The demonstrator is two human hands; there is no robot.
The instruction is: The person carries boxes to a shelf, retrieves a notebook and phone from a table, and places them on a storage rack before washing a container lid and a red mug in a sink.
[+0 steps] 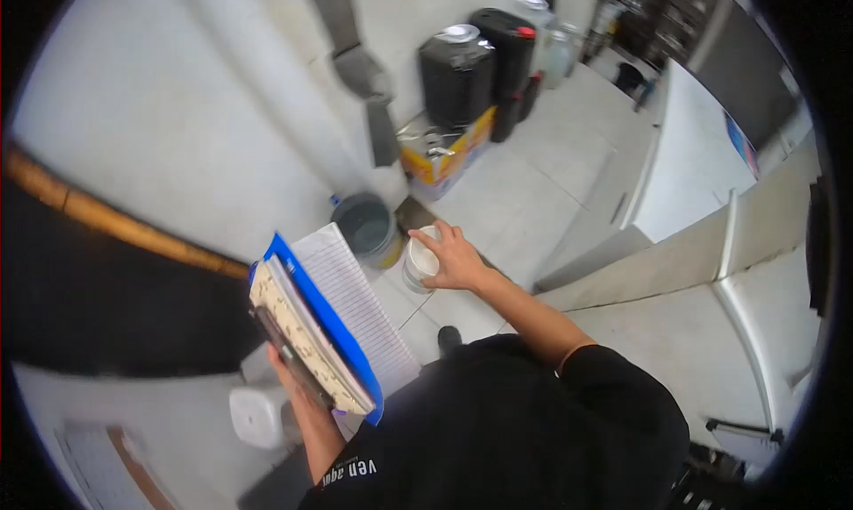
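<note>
"Now, hazards first: what do I enter?"

"Entry one, logged from my remote seat: right hand, centre of frame, clenched round a white cup. The cup is held off the floor, just right of a grey bucket that stands on the tiles. I cannot see inside the cup. I judge that if it tips off-line, whatever it holds will land on the tiles beside the bucket.

Entry two: left hand, lower left of centre, grasping a tilted stack from beneath at its near end. That is one hand under flat, loose pieces. I judge that the upper pieces could slide off toward the floor, or that the stack's far corner could knock the cup, which is near it."

"And the counts?"

"Hands: two, both mine, both occupied. Cup: one. Bucket: one.

Stack: one white pleated panel with a blue edge, one speckled-edged slab, and one thin dark piece under that. That makes three I can separate; more may be hidden.

Black jerrycans, top centre: two large. I cannot count the smaller dark containers beside them with any certainty. Yellow box, below the jerrycans: one. White tub, lower left: one. Shoe, below the cup: one visible."
</note>
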